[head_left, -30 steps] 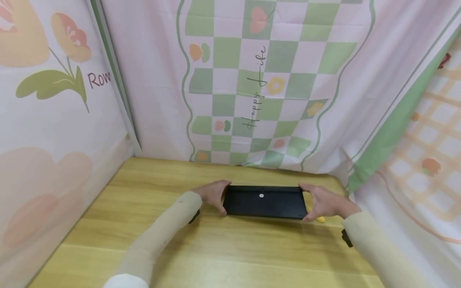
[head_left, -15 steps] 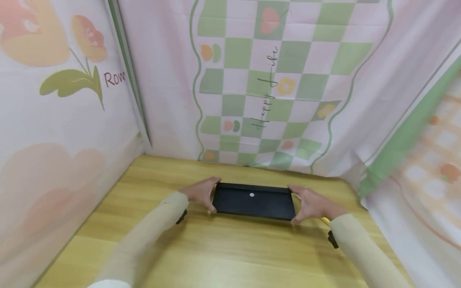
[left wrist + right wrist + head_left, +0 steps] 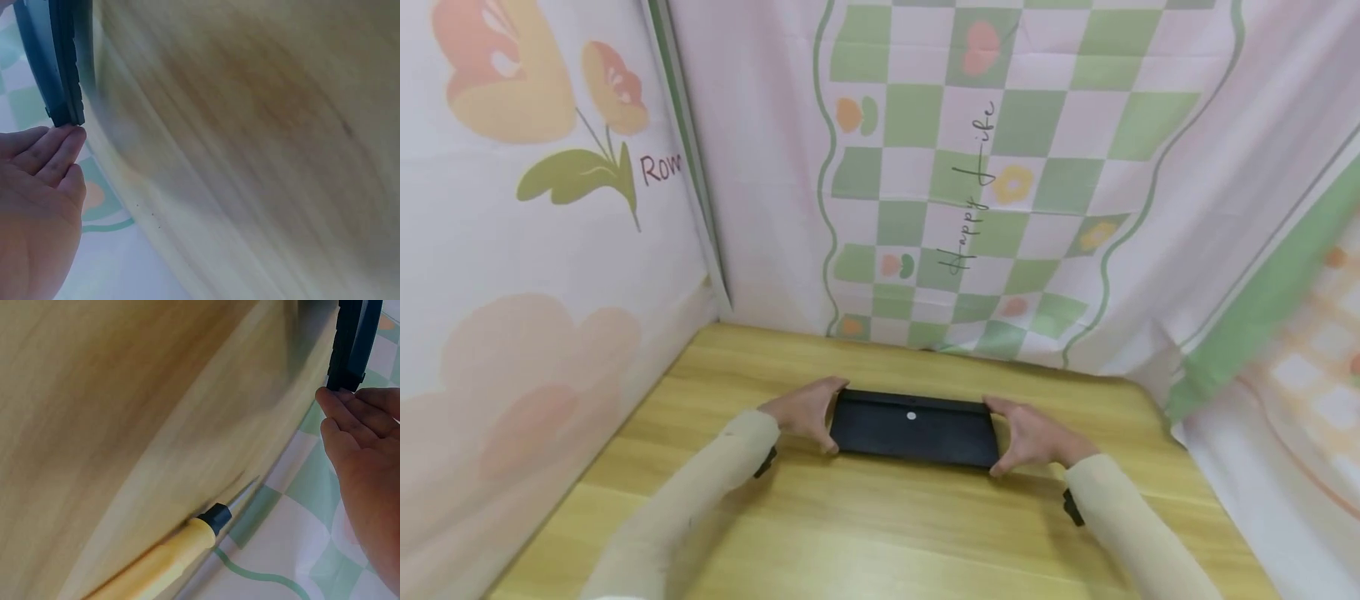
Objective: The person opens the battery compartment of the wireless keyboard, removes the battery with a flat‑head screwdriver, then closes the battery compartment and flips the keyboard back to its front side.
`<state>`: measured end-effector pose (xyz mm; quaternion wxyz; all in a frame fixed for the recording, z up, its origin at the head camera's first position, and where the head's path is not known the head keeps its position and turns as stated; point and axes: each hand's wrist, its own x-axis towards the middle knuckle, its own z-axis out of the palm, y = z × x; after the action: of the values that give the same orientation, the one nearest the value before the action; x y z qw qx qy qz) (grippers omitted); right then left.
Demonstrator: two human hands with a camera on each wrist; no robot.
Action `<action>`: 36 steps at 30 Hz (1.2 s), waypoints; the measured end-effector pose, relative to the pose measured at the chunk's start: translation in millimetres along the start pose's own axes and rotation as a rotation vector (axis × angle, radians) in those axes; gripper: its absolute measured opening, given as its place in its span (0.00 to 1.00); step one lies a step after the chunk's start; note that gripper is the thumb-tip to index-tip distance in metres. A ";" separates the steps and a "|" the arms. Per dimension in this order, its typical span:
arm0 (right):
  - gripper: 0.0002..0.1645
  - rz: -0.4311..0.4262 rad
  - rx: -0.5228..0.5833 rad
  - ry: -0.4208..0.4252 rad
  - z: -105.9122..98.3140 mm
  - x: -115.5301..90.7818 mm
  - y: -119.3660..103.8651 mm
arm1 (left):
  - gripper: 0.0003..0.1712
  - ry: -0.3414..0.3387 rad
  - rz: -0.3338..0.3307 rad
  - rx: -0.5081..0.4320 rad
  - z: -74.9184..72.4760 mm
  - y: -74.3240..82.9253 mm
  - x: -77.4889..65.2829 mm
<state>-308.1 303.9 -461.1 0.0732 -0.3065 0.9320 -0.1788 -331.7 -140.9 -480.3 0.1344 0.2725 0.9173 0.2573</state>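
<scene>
A flat black rectangular device [image 3: 917, 437], with a raised strip along its far edge and a small white round spot, lies level between both hands. My left hand [image 3: 805, 412] holds its left short end, thumb at the near corner and fingers at the far one. At the opposite end my right hand [image 3: 1030, 433] grips the same way. In the left wrist view the device [image 3: 65, 69] shows a notched, stepped side facing the wooden table, with fingertips at its corner. The right wrist view also has fingers touching the device's corner [image 3: 353, 344], close over the table.
A yellow-handled tool [image 3: 169, 550] with a black collar and thin pointed metal tip lies on the table near the right hand. The wooden table [image 3: 880, 542] meets a checkered curtain [image 3: 977, 308] behind and a flower-printed wall cloth [image 3: 550, 333] at left.
Both hands have carried the black device leftward over the table. The head view has swung left, and the yellow tool that showed by the right hand is now hidden there.
</scene>
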 end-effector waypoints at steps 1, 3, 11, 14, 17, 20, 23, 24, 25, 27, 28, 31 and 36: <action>0.80 -0.001 0.001 -0.005 1.3 0.2 0.2 | 0.75 -0.001 -0.001 -0.010 0.9 -0.2 -0.4; 0.80 0.002 0.005 -0.016 3.1 0.6 0.5 | 0.75 0.000 0.004 -0.020 2.9 -1.0 -0.9; 0.80 0.029 0.028 -0.045 6.0 1.8 1.0 | 0.74 0.005 -0.002 -0.010 8.7 -3.8 0.2; 0.80 0.045 0.029 -0.057 7.4 2.1 0.5 | 0.74 0.001 -0.009 -0.014 8.6 -2.7 0.6; 0.80 0.081 0.054 -0.074 8.6 1.6 -0.1 | 0.74 -0.008 -0.016 -0.020 7.9 -1.1 0.7; 0.79 0.108 0.064 -0.079 9.7 0.6 0.8 | 0.75 -0.020 -0.021 -0.046 6.5 0.2 0.8; 0.79 0.118 0.047 -0.074 10.7 0.0 3.1 | 0.75 -0.040 -0.020 -0.077 4.7 0.3 0.4; 0.79 0.122 0.041 -0.071 10.8 0.0 3.9 | 0.75 -0.047 -0.021 -0.089 4.2 -0.1 0.2; 0.79 0.124 0.039 -0.070 10.7 -0.5 4.7 | 0.75 -0.055 -0.022 -0.099 3.7 -0.2 0.2; 0.79 0.126 0.038 -0.072 10.4 -1.0 6.4 | 0.75 -0.067 -0.028 -0.124 2.9 -0.6 -0.1; 0.79 0.122 0.036 -0.072 10.2 -0.9 7.2 | 0.75 -0.071 -0.033 -0.132 2.8 -1.2 -0.4; 0.77 0.104 0.038 -0.061 8.3 0.2 9.4 | 0.76 -0.075 -0.041 -0.146 2.9 -2.8 -1.4; 0.64 0.047 -0.017 0.025 -1.8 4.5 11.6 | 0.76 -0.075 -0.035 -0.127 4.4 -4.1 -2.9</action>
<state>-318.5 310.4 -463.9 0.0632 -0.2830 0.9413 -0.1729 -329.4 -143.8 -485.9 0.1902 0.2567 0.8981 0.3022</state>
